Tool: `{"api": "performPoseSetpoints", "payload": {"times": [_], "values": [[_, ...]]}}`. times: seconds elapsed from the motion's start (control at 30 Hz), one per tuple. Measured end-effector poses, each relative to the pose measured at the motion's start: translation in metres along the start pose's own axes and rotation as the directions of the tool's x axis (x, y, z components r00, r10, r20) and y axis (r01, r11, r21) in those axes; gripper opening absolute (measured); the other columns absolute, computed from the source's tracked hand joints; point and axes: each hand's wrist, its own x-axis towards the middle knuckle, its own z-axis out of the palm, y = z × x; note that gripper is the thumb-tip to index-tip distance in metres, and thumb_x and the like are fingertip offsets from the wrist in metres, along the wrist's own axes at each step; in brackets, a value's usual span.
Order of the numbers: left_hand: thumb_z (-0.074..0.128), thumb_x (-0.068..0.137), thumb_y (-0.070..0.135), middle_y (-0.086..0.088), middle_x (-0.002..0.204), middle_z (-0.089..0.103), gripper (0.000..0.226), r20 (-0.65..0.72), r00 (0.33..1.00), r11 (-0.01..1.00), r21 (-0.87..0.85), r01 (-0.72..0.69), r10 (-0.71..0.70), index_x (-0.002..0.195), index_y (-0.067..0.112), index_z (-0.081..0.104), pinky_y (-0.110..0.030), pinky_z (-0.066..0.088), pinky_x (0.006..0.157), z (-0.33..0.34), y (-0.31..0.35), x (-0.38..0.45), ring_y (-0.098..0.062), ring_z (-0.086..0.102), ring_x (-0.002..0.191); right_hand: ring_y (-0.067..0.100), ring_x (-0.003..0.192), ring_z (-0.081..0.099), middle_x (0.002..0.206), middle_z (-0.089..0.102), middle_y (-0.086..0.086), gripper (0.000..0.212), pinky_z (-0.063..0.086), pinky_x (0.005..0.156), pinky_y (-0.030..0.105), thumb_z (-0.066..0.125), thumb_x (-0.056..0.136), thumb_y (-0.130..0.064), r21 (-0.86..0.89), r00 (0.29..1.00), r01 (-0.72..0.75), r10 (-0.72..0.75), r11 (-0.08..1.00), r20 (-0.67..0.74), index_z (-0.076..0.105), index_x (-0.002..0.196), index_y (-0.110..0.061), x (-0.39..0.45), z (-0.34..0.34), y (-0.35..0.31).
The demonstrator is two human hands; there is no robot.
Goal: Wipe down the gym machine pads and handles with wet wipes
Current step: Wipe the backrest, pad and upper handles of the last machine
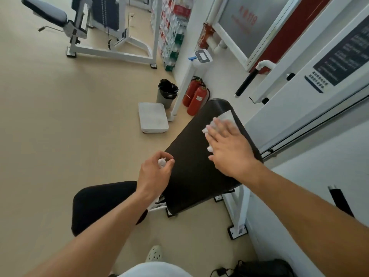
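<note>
Beige gym flooring [60, 120] spreads under a white-framed machine whose dark back pad [195, 156] slants up toward a white wall on the right, with a black seat pad [99, 204] below it at the lower left. Further off stand a lined bin [167, 92], two red fire extinguishers [196, 98] and a white floor scale [153, 117].

The right hand [229, 146] lies flat, fingers straight and spread, pressing a wet wipe [223, 118] onto the back pad near its upper right edge; the wipe shows beyond the fingertips and beside the thumb. The left hand [155, 172] hovers at the pad's left edge, its grip narrow, fingers curled round a small crumpled wipe [161, 162].

This looks like the pad-wiping step, apparently only partly done, since the lower half of the back pad and the seat pad lie beyond the wipe. To do it well, I would keep the palm flat so the wipe stays spread, draw it in overlapping strokes from the top edge down to the bottom edge, and carry each stroke over the side edges. A bunched wipe would skip patches, so smooth it out if it rolls under the fingers.
</note>
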Motion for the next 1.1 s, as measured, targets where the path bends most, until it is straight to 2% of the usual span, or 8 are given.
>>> {"api": "performPoseSetpoints", "payload": {"times": [0.13, 0.2, 0.4, 0.57, 0.7, 0.83, 1.03, 1.1], "values": [[0.065, 0.097, 0.031, 0.009, 0.093, 0.066, 0.002, -0.046, 0.999, 1.000, 0.010, 0.025, -0.025, 0.095, 0.031, 0.066, -0.014, 0.041, 0.063, -0.007, -0.008, -0.006, -0.007, 0.062, 0.085, 0.037, 0.152, -0.026, 0.166, -0.022, 0.018, 0.074, -0.023, 0.119, 0.057, 0.011, 0.107, -0.054, -0.186, 0.954, 0.275, -0.243, 0.943, 0.177, -0.014, 0.158, -0.006, -0.042, 0.053, -0.077], [0.065, 0.097, 0.031, 0.008, 0.088, 0.067, 0.002, -0.062, 0.998, 0.999, 0.023, 0.034, -0.033, 0.095, 0.031, 0.066, -0.013, 0.041, 0.058, -0.013, -0.012, -0.008, -0.008, 0.063, 0.078, 0.036, 0.151, -0.029, 0.165, -0.025, 0.016, 0.070, -0.029, 0.113, 0.058, 0.007, 0.108, -0.051, -0.250, 0.939, 0.329, -0.287, 0.910, 0.191, -0.019, 0.157, -0.008, -0.050, 0.069, -0.093], [0.066, 0.096, 0.032, 0.004, 0.084, 0.067, 0.003, -0.156, 0.986, 0.998, 0.007, 0.060, -0.058, 0.093, 0.031, 0.067, -0.021, 0.044, 0.059, -0.026, -0.027, -0.009, -0.014, 0.062, 0.073, 0.036, 0.149, -0.033, 0.163, -0.030, 0.016, 0.064, -0.029, 0.115, 0.056, 0.000, 0.107, -0.046, -0.278, 0.994, 0.092, -0.102, 0.956, -0.023, -0.022, 0.155, -0.009, -0.048, 0.022, -0.017], [0.066, 0.096, 0.032, 0.007, 0.091, 0.067, 0.003, -0.168, 0.984, 0.998, 0.011, 0.069, -0.066, 0.096, 0.029, 0.067, -0.018, 0.045, 0.063, -0.020, -0.027, -0.017, -0.009, 0.063, 0.082, 0.035, 0.147, -0.038, 0.162, -0.036, 0.014, 0.069, -0.016, 0.123, 0.053, 0.001, 0.105, -0.052, -0.166, 0.999, -0.017, 0.023, 0.986, 0.033, -0.026, 0.153, -0.010, -0.042, 0.004, 0.016], [0.066, 0.096, 0.031, 0.007, 0.087, 0.067, 0.004, -0.188, 0.977, 0.994, 0.034, 0.107, -0.099, 0.094, 0.028, 0.068, -0.018, 0.044, 0.061, -0.019, -0.029, -0.020, -0.008, 0.063, 0.080, 0.039, 0.151, -0.027, 0.165, -0.025, 0.019, 0.073, -0.022, 0.118, 0.057, 0.006, 0.107, -0.053, -0.327, 0.970, 0.243, -0.218, 0.913, 0.112, -0.017, 0.157, -0.005, -0.035, 0.040, -0.045], [0.065, 0.096, 0.032, 0.008, 0.089, 0.066, 0.004, -0.205, 0.972, 0.989, 0.072, 0.129, -0.112, 0.095, 0.029, 0.067, -0.020, 0.048, 0.063, -0.023, -0.037, -0.023, -0.008, 0.063, 0.081, 0.038, 0.154, -0.021, 0.167, -0.020, 0.016, 0.069, -0.016, 0.121, 0.058, 0.011, 0.109, -0.045, -0.370, 0.898, 0.433, -0.355, 0.822, 0.261, -0.014, 0.159, -0.005, -0.013, 0.081, -0.107], [0.065, 0.096, 0.031, 0.005, 0.085, 0.069, 0.005, -0.251, 0.939, 0.961, 0.084, 0.262, -0.235, 0.092, 0.029, 0.067, -0.019, 0.047, 0.058, -0.036, -0.064, -0.041, -0.010, 0.066, 0.078, 0.036, 0.157, -0.010, 0.170, -0.009, 0.016, 0.070, -0.008, 0.124, 0.055, 0.022, 0.110, -0.043, -0.272, 0.812, 0.572, -0.488, 0.774, 0.320, -0.005, 0.161, -0.004, 0.012, 0.128, -0.173], [0.065, 0.096, 0.031, 0.008, 0.089, 0.068, 0.005, -0.281, 0.919, 0.946, 0.089, 0.311, -0.275, 0.092, 0.028, 0.068, -0.017, 0.044, 0.059, -0.041, -0.079, -0.049, -0.007, 0.064, 0.083, 0.037, 0.156, 0.014, 0.167, 0.020, 0.019, 0.059, 0.006, 0.126, 0.052, 0.029, 0.110, -0.035, -0.126, 0.784, 0.594, -0.537, 0.794, 0.313, 0.021, 0.161, -0.006, 0.010, 0.138, -0.192]]}}
